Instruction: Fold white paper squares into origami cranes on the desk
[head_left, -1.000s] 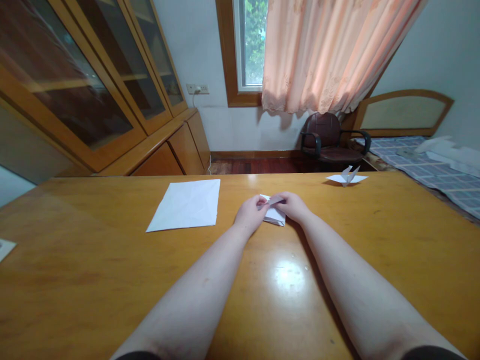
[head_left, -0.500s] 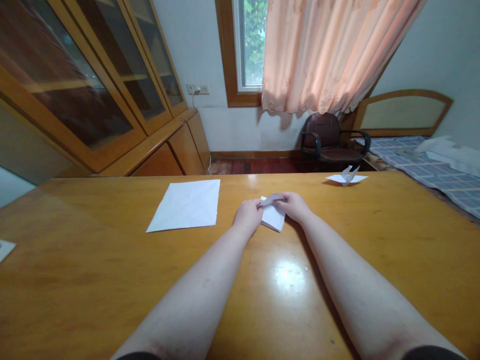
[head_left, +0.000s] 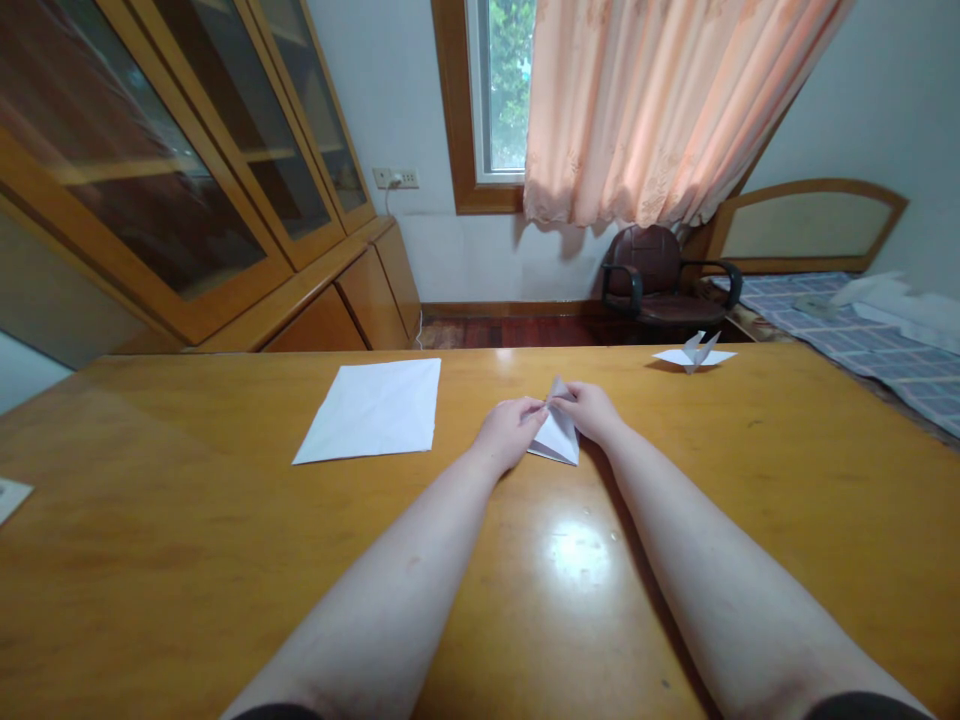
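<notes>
A small piece of folded white paper lies on the wooden table between my two hands, one pointed flap standing up at its far end. My left hand grips its left side, fingers closed with the thumb on top. From the right, my right hand pinches the raised part near the tip. Fingers cover some of the folds. To the left rests a flat white sheet of paper with faint creases. A folded paper crane stands near the table's far right edge.
The wooden table spans the foreground. At its left edge shows the corner of a pale flat item. Beyond the table are a glass-doored cabinet, a brown armchair and a bed.
The flap on the folded paper went from lying across to pointing upward, and the paper turned slightly. My left hand moved a little right, closer to my right hand.
</notes>
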